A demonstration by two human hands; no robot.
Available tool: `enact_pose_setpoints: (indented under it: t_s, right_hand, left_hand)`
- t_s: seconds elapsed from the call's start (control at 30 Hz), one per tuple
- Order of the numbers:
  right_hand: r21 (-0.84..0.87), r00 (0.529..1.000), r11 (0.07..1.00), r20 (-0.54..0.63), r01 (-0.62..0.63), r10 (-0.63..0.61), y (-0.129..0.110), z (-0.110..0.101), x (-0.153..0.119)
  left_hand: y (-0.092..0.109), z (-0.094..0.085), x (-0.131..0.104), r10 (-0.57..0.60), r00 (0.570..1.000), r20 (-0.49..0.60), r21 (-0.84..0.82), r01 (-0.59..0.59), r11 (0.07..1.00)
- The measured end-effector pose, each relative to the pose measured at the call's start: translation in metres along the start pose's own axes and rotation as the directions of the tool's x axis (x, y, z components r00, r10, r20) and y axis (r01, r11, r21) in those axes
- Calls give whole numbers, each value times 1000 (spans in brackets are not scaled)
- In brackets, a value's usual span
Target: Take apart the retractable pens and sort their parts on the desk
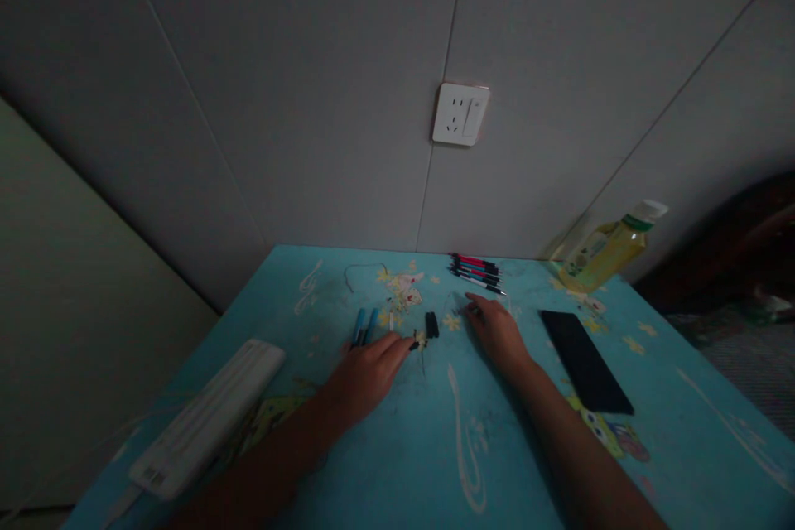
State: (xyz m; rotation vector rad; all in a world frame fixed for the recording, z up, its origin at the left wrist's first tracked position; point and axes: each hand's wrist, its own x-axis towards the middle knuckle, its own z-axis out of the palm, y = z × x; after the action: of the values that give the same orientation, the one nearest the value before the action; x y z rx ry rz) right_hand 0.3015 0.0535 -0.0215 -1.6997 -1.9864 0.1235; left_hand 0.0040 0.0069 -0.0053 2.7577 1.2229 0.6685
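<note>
My left hand lies low over the table with its fingers together, their tips at a small black piece. Two blue pens and a short white piece lie just beyond its knuckles. A small black block sits between my hands. My right hand rests on its side to the right, fingers curled and closed near the fingertips; whatever they hold is too small and dark to make out. Beyond it lies a row of several pens in red, blue, black and white.
A white power strip lies at the left. To the right are a flat black rectangular thing and a bottle of yellow liquid. The patterned blue table cover meets a grey wall with a white socket.
</note>
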Motion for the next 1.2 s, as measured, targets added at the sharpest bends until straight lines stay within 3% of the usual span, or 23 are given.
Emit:
enact_pose_setpoints:
  t_s: [0.2, 0.37, 0.47, 0.57, 0.67, 0.77, 0.97, 1.07, 1.2]
  right_hand:
    - [36, 1000, 999, -18, 15, -14, -4, -7, -1]
    - [172, 977, 970, -151, 173, -148, -44, -26, -15]
    - [284, 957, 915, -41, 286, -286, -78, -29, -28]
    - [251, 913, 901, 117, 353, -390, -94, -22, -36]
    - [214, 890, 903, 192, 372, -412, -93, -14, -37]
    - [219, 895, 905, 187, 364, -405, -87, -11, -36]
    - [179, 895, 918, 220, 354, -388, -90, -11, -38]
    - [73, 876, 907, 235, 415, -420, -90, -8, -39]
    - [-13, 850, 862, 173, 508, -498, -87, -6, -37]
  left_hand:
    - [6, -4, 4, -91, 995, 39, -69, 94, 993]
    - [5, -2, 7, -115, 992, 48, -104, 119, 987]
    - [5, 0, 6, -20, 997, 70, -101, 27, 995]
    - [7, -1, 4, 70, 993, 91, -97, -62, 993]
    - [10, -4, 4, 24, 996, 84, -59, -19, 998]
    - [10, -7, 5, -51, 997, 66, -14, 52, 999]
    - [6, -5, 4, -32, 993, 112, 74, 24, 997]
    - [4, -5, 3, -4, 990, 141, 75, -6, 997]
    - [0, -9, 5, 4, 986, 169, -14, -2, 1000]
